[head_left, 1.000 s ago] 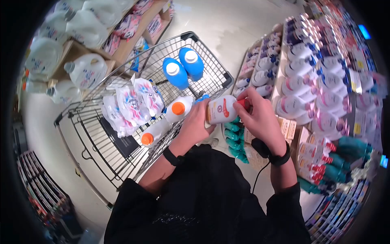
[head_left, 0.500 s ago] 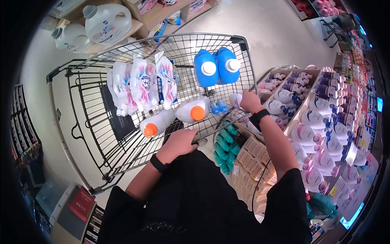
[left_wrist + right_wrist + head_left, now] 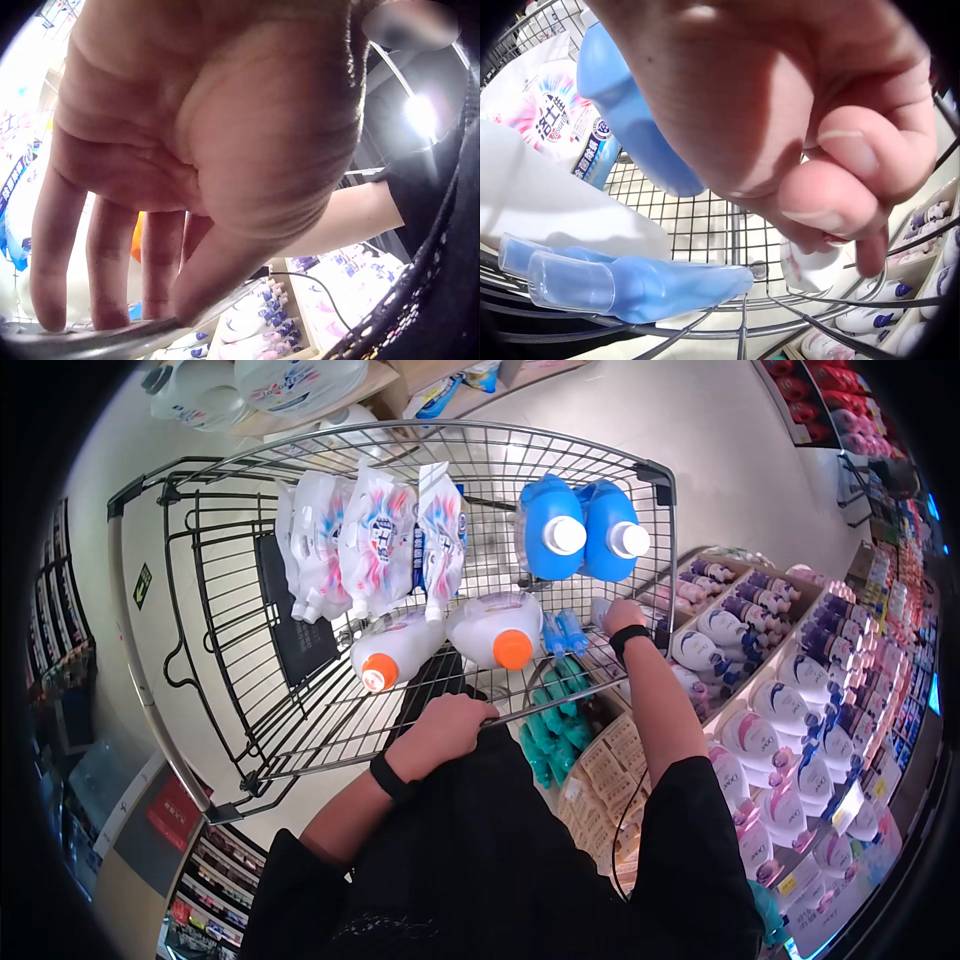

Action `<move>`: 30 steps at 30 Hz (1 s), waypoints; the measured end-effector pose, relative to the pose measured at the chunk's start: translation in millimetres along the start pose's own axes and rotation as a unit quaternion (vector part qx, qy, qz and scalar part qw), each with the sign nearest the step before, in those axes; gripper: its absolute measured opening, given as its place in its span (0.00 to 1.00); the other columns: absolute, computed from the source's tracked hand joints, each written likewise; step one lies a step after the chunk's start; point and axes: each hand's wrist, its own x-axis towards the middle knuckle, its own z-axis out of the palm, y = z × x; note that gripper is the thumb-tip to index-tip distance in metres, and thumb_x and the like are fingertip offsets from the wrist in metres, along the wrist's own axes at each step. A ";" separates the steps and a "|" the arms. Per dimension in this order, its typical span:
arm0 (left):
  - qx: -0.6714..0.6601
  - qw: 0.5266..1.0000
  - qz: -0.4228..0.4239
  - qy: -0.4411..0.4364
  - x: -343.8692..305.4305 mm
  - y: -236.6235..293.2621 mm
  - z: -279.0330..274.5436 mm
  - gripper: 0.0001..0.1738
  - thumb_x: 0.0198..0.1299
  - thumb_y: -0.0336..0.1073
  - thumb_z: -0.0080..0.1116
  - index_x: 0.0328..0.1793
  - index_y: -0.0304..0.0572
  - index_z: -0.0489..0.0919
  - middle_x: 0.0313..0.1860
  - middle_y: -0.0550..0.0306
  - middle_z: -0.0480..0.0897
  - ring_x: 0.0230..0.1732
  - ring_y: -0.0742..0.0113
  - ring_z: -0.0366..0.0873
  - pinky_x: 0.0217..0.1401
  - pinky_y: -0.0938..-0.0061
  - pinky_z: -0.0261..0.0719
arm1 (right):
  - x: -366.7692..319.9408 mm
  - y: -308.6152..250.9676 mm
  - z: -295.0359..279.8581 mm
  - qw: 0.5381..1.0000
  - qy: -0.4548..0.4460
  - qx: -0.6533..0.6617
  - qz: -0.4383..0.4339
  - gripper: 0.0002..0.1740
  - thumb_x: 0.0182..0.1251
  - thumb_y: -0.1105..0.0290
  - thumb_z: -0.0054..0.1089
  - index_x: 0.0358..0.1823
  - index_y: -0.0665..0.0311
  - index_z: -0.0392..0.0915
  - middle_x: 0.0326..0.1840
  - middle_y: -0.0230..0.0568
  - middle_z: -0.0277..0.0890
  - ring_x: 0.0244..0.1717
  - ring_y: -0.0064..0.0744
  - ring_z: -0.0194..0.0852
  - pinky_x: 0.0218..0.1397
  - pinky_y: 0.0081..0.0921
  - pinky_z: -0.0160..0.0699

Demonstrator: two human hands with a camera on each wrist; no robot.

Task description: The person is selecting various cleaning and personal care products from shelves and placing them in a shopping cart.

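A pale shop floor (image 3: 720,460) surrounds the shopping cart (image 3: 657,485); toward the cart's left, white pouches (image 3: 375,550) stand close together inside, probably so the soft packs prop one another. Two orange-capped jugs (image 3: 485,622) lean along the cart's near side, caps toward the person. The left hand (image 3: 440,732) rests fairly straight-fingered on the cart's near rim (image 3: 120,337), wrist low, perhaps for steadiness. Blue bottles (image 3: 552,508) stand upright at the cart's right end, while small blue bottles (image 3: 675,289) slant against its near side. With its arm stretched, the right hand (image 3: 625,617) dips into the cart's near right corner, fingers bunched, seemingly pinching the top of the white bottle (image 3: 810,268) there; whether the mesh bears its weight, I cannot tell
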 end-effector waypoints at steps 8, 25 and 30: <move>-0.005 1.000 -0.012 0.004 -1.7 0.7 -0.2 0.18 0.54 0.29 0.57 0.51 0.51 0.84 0.32 0.49 0.85 0.38 0.48 0.83 0.43 0.57 0.80 | 30.6 5.8 19.5 0.999 -0.018 -0.044 0.006 0.16 0.65 0.61 0.54 0.47 0.58 0.85 0.50 0.44 0.84 0.50 0.44 0.84 0.49 0.38 0.84; 0.118 0.992 0.035 -0.001 6.8 23.9 -5.3 0.16 0.52 0.29 0.56 0.47 0.49 0.84 0.33 0.50 0.85 0.39 0.48 0.82 0.42 0.56 0.79 | -69.6 15.1 -75.5 0.989 0.038 0.121 -0.072 0.19 0.53 0.62 0.65 0.44 0.66 0.81 0.44 0.59 0.82 0.49 0.55 0.82 0.53 0.44 0.80; 0.156 0.985 0.068 0.031 19.4 45.7 5.1 0.15 0.53 0.40 0.64 0.46 0.43 0.81 0.36 0.46 0.83 0.42 0.45 0.81 0.44 0.54 0.78 | -185.8 31.9 -83.4 0.902 0.242 0.351 -0.071 0.13 0.60 0.64 0.61 0.41 0.65 0.81 0.29 0.55 0.81 0.34 0.55 0.82 0.41 0.45 0.80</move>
